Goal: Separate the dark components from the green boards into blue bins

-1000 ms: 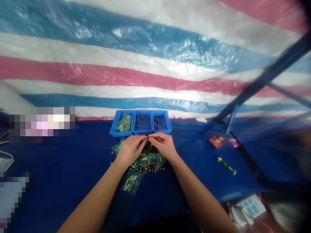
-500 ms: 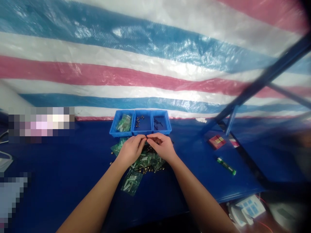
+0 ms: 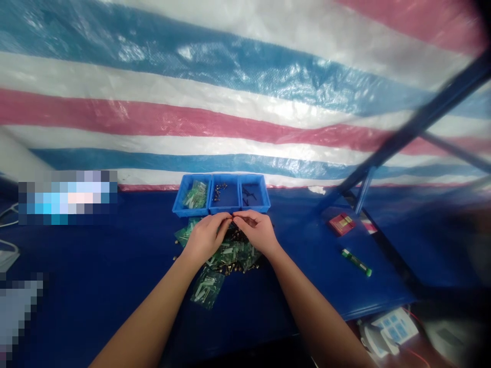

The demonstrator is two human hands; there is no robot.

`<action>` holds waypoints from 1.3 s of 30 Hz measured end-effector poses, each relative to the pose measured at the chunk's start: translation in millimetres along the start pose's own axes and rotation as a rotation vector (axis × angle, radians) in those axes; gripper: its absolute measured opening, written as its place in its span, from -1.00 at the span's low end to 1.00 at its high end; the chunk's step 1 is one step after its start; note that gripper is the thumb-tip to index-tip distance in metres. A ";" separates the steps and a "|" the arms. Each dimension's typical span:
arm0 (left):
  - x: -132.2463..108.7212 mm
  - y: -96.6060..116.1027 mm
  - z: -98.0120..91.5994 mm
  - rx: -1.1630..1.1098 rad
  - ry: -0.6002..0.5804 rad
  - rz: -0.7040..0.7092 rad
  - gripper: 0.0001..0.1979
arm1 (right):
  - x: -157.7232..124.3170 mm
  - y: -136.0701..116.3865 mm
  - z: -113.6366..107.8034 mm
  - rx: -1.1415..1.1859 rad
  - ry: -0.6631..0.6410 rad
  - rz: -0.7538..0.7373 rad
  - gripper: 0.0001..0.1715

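Note:
Above a mixed pile, my left hand [image 3: 205, 236] and my right hand [image 3: 258, 231] meet fingertip to fingertip. Both are closed in a pinch; whatever small thing is between the fingers is too tiny and covered to name. Beneath them lie green-tinted plastic packets [image 3: 230, 251] of pale strips, along with loose brass-coloured small parts [image 3: 230, 268] and some dark pieces. One separate packet [image 3: 207, 287] rests nearer to me. Just beyond my fingers stand three joined blue bins: the left bin [image 3: 191, 211] holds packets, the middle bin [image 3: 225, 209] brass-coloured parts, the right bin [image 3: 255, 208] thin black pieces.
A red box [image 3: 342, 224] and a green tube-like item [image 3: 356, 262] lie on the blue tabletop [image 3: 134, 271] to the right. A blue metal frame bar [image 3: 399, 135] slants up at the right. Behind hangs a striped plastic sheet [image 3: 215, 120]. Blurred-out areas cover the left side.
Almost nothing differs. My fingertips have shifted very slightly and remain together over the pile.

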State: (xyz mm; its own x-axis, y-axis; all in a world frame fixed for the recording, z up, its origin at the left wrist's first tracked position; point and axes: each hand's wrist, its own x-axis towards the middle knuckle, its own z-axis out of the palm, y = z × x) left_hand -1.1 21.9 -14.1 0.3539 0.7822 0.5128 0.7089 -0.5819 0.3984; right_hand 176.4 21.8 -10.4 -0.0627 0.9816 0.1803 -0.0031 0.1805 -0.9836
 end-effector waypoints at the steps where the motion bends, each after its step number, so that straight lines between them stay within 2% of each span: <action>1: 0.1 0.3 -0.6 -0.005 -0.017 -0.015 -0.80 | -0.2 -0.9 0.3 0.014 -0.005 0.005 -0.71; 6: 1.0 2.3 -3.5 -0.029 -0.101 -0.094 -0.78 | -2.7 -6.5 1.5 0.037 -0.048 0.021 -0.68; 10: 2.0 3.6 -4.1 -0.033 -0.137 -0.095 -0.75 | -3.9 -7.7 1.1 0.009 -0.057 0.004 -0.68; 15: 2.7 5.4 -5.8 -0.033 -0.124 -0.077 -0.73 | -3.3 -6.4 0.9 0.001 -0.055 -0.015 -0.70; 22: 1.7 4.5 -4.6 -0.033 -0.021 -0.061 -0.75 | -2.2 -4.9 -0.1 0.053 -0.037 0.015 -0.71; 33: 2.0 4.0 -5.5 -0.045 -0.100 -0.072 -0.73 | -3.7 -6.4 1.3 0.016 -0.052 0.017 -0.67; 39: 1.8 5.4 -6.0 -0.042 -0.075 -0.088 -0.72 | -3.0 -10.1 0.3 0.014 -0.036 0.023 -0.68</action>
State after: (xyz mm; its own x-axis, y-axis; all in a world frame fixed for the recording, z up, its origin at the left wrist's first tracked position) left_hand -0.3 18.8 -6.5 0.3366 0.8443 0.4169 0.7138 -0.5175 0.4719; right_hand 176.3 17.1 -1.0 -0.0988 0.9826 0.1573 -0.0150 0.1566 -0.9876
